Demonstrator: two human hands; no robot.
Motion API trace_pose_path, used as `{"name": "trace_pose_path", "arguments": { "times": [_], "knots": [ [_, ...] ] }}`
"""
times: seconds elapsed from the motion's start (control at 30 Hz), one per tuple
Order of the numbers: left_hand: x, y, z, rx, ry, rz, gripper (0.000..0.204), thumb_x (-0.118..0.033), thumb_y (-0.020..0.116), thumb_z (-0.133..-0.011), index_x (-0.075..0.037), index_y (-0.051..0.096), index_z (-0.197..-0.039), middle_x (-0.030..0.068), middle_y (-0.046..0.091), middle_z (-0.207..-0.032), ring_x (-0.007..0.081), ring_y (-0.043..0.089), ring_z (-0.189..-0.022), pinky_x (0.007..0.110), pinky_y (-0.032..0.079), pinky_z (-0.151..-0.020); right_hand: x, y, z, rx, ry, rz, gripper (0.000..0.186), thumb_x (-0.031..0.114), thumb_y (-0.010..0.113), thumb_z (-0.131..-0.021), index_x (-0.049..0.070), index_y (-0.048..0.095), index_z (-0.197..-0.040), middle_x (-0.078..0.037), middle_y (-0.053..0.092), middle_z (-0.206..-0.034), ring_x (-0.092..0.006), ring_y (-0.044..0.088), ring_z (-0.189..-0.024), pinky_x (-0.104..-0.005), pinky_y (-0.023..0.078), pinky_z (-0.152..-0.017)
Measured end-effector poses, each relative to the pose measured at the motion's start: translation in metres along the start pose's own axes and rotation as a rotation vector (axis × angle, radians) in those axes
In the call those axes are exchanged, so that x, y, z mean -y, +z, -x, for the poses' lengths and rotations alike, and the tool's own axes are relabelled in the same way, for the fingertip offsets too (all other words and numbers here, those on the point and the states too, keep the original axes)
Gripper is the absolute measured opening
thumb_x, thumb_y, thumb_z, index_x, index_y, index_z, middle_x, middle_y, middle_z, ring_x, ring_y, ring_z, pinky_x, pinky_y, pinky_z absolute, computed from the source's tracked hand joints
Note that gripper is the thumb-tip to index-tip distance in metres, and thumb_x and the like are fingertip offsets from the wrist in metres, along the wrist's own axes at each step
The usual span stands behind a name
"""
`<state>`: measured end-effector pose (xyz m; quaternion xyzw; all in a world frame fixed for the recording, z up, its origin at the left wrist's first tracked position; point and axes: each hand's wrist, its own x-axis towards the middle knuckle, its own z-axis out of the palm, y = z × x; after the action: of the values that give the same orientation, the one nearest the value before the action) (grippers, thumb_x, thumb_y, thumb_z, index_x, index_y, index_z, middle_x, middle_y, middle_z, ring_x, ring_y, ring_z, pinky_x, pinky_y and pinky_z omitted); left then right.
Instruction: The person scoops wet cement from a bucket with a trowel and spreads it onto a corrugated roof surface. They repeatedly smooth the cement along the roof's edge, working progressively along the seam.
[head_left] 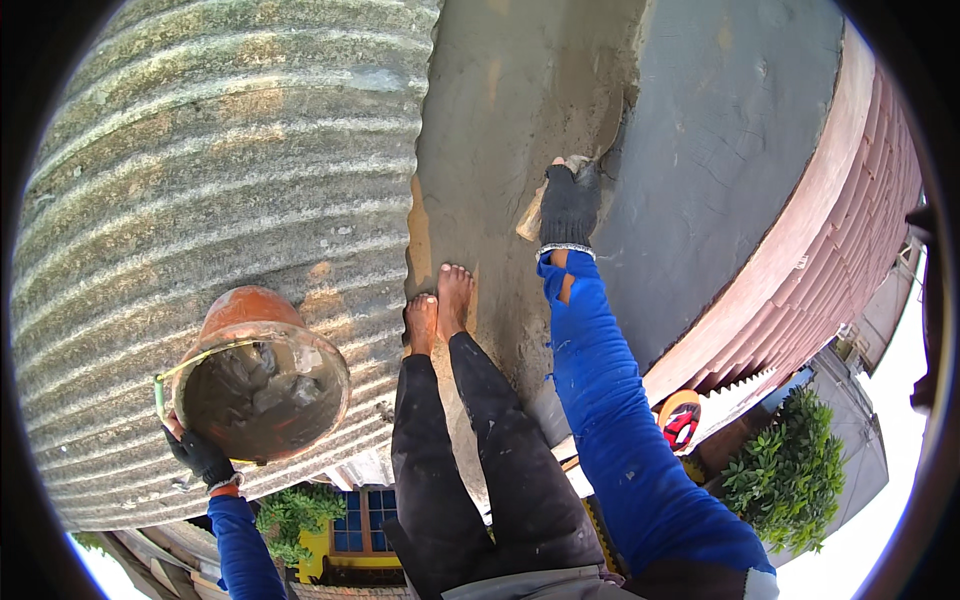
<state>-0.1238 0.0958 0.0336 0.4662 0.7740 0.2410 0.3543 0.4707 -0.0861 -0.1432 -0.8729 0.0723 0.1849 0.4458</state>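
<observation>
At eight o'clock my left hand point(200, 455) clenches the round orange bucket of grey wet cement point(262, 375); tipped, it could spill. At one o'clock my right hand point(568, 208) grasps a flat trowel point(588, 170). My bare feet point(440, 305) might slip.

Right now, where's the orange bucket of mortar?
In the head view, lower left: the orange bucket hangs from the gloved left hand over the corrugated roof.

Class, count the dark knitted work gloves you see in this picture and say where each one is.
2. One dark knitted work glove is on the left hand, gripping the orange mortar bucket; the other glove is on the right hand, pressing a trowel onto the wet cement strip.
</observation>
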Motion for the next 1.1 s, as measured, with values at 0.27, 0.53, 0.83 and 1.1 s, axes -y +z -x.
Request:
{"name": "trace_pose_path", "arguments": {
  "times": [0.27,0.53,0.83,1.1],
  "knots": [
    [-0.004,0.002,0.003,-0.008,0.03,-0.076,0.053,-0.047,0.037,-0.105,-0.001,0.062,-0.113,0.0096,0.066,-0.105,0.0205,0.061,-0.093,0.036,0.048,-0.087,0.08,0.016,-0.049,0.041,-0.053,0.192,0.023,0.022,0.065,-0.083,0.003,0.056,-0.092,-0.013,0.063,-0.084,-0.028,0.062,-0.073,-0.0406,0.05,-0.069],
    [-0.004,0.003,0.001,-0.04,-0.001,-0.058,0.053,-0.046,0.037,-0.105,-0.001,0.063,-0.113,0.0094,0.066,-0.105,0.0205,0.061,-0.094,0.036,0.047,-0.088,0.027,0.018,-0.051,0.255,-0.017,0.158,0.026,0.023,0.066,-0.081,0.001,0.062,-0.096,-0.014,0.066,-0.081,-0.028,0.065,-0.073,-0.0408,0.051,-0.07],
    [-0.007,0.004,0.004,-0.051,0.004,-0.054,0.053,-0.047,0.037,-0.106,-0.001,0.061,-0.117,0.0095,0.065,-0.11,0.0209,0.061,-0.096,0.035,0.047,-0.089,0.013,0.032,-0.138,0.211,0.028,0.148,0.028,0.021,0.064,-0.081,-0.001,0.066,-0.097,-0.015,0.07,-0.081,-0.0259,0.067,-0.069,-0.0391,0.051,-0.065],
    [-0.008,0.007,0.005,-0.023,0.022,-0.035,0.05,-0.045,0.038,-0.106,-0.002,0.062,-0.112,0.009,0.066,-0.106,0.0193,0.061,-0.094,0.035,0.048,-0.087,0.005,0.002,-0.074,0.165,0.256,-0.208,0.026,0.028,0.065,-0.088,0.002,0.062,-0.092,-0.01,0.064,-0.072,-0.0226,0.063,-0.056,-0.0384,0.05,-0.054]
  ]
}}
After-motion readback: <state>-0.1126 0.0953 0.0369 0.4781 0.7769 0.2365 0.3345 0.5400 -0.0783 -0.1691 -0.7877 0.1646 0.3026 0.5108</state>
